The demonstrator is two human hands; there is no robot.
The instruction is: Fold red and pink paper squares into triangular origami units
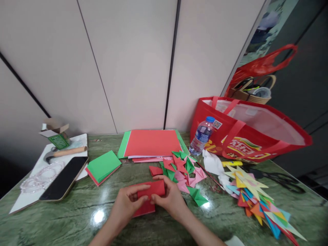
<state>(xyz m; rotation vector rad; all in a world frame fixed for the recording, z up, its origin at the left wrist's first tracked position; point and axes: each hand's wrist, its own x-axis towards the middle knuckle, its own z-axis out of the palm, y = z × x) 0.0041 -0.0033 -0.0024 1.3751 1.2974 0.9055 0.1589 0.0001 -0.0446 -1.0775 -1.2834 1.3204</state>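
Between my two hands is a folded piece of red paper (156, 188), raised a little over the table. My left hand (128, 201) pinches its left end with thumb and fingers. At the right end my right hand (170, 198) grips it, thumb in front and fingers behind. Below the held piece shows another flat red paper (145, 209); whether the two are joined I cannot tell. Just beyond my right hand lies a heap of folded red, green and pink paper pieces (180, 171). A stack of green and red paper rectangles (104, 166) lies to the left.
Large red and green sheets (153, 141) lie at the back. A water bottle (202, 136) stands before a red shopping bag (230, 136). Colourful folded points (258, 201) and scissors (282, 181) are at right; a phone (65, 179), hammer-like tool (68, 152) and small box (58, 139) at left.
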